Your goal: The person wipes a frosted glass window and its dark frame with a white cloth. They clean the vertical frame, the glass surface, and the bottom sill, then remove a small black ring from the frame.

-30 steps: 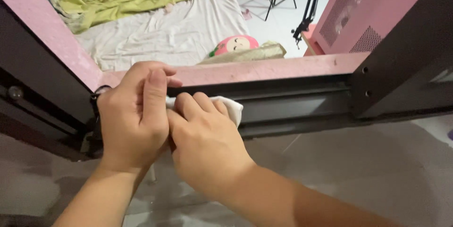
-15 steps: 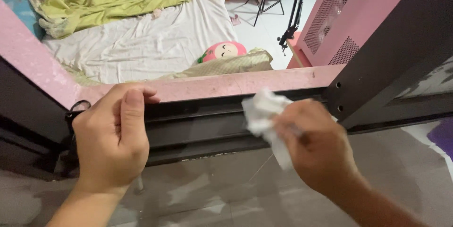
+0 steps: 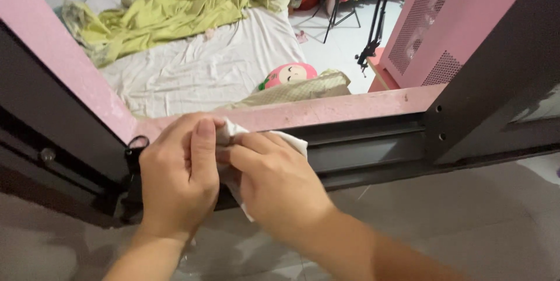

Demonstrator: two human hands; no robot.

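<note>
A crumpled white tissue (image 3: 290, 141) is pinched between both hands over the dark metal sliding-door track (image 3: 373, 152). My right hand (image 3: 274, 184) grips the tissue and presses it against my left hand (image 3: 178, 179). My left hand is curled in a loose fist, thumb up, touching the tissue; whatever else it holds is hidden. The pink sill (image 3: 350, 109) runs just behind the hands.
A dark door frame post (image 3: 490, 77) rises at the right and a pink-edged frame (image 3: 52, 53) at the left. Beyond lie a bed with a white sheet (image 3: 192, 71), a green blanket (image 3: 157, 15) and a pink plush toy (image 3: 289, 74). Grey floor tiles (image 3: 466, 217) lie in front.
My right hand, which had pulled away to the right with the tissue, has come back left and now presses the tissue against my left hand again.
</note>
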